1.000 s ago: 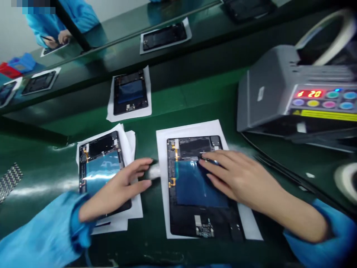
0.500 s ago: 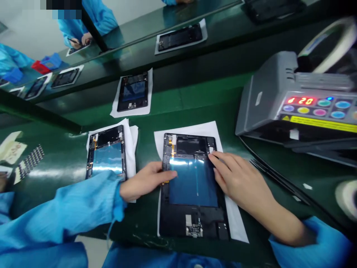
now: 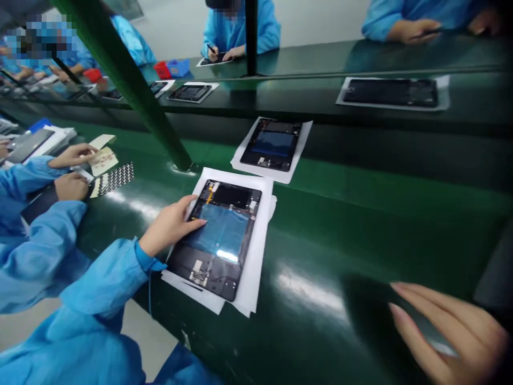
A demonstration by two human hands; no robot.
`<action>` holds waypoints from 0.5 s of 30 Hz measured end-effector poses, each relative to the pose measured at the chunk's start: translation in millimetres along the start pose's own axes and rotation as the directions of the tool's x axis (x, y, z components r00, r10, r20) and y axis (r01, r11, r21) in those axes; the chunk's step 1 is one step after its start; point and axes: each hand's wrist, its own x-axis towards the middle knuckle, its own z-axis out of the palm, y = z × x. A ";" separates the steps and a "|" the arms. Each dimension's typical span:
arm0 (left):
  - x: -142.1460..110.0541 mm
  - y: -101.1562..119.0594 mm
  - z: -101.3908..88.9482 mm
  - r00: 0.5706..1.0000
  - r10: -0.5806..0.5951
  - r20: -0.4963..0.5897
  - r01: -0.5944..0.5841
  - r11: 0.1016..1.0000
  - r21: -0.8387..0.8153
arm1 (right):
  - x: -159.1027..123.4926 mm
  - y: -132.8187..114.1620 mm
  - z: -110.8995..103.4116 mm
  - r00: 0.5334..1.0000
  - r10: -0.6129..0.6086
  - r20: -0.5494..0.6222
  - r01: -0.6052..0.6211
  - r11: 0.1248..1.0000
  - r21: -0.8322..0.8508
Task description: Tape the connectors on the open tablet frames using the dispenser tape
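My left hand [image 3: 170,224] grips the left edge of an opened tablet [image 3: 222,235], thumb on top and fingers at the side. The tablet shows a black frame, a shiny blue-filmed battery area, an orange flex cable and a small circuit board at its near end. Under it lie white paper sheets [image 3: 256,267], with a thin dark edge showing between them at the near side. My right hand [image 3: 452,331], slightly blurred, hovers over the bench at the lower right, thumb and fingers apart, with nothing visible in it.
Another opened tablet [image 3: 274,141] on paper lies behind, near a green post [image 3: 160,117]. More tablets, one of them a dark tablet [image 3: 390,92], line the raised shelf. A co-worker's hands [image 3: 74,171] handle sticker sheets [image 3: 114,179] at left. Other people sit across the bench.
The view has swung left. The tablet from in front of me now lies on the left-hand pile, over the tablet there. My right hand has let go and moved away to the right.
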 end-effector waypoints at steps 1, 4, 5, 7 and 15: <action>1.6 -6.1 3.5 0.997 0.056 -0.055 -0.052 0.996 0.075 | 28.0 -11.1 10.5 0.994 -0.093 0.060 0.092 0.996 0.020; 6.9 -19.9 14.7 0.967 0.236 -0.094 -0.214 0.955 0.205 | 132.7 -48.3 58.2 0.946 -0.139 0.292 0.167 0.983 -0.076; 8.6 -25.0 18.3 0.963 0.254 -0.095 -0.235 0.957 0.170 | 168.1 -58.0 77.3 0.893 -0.088 0.442 0.169 0.974 -0.148; 11.4 -36.0 25.4 0.960 0.256 -0.109 -0.249 0.966 0.076 | 227.9 -70.4 114.5 0.780 -0.028 0.625 0.205 0.956 -0.212; 9.7 -52.7 28.8 0.966 0.227 -0.123 -0.230 0.973 -0.013 | 291.6 -100.5 189.2 0.608 -0.052 0.793 0.381 0.894 -0.234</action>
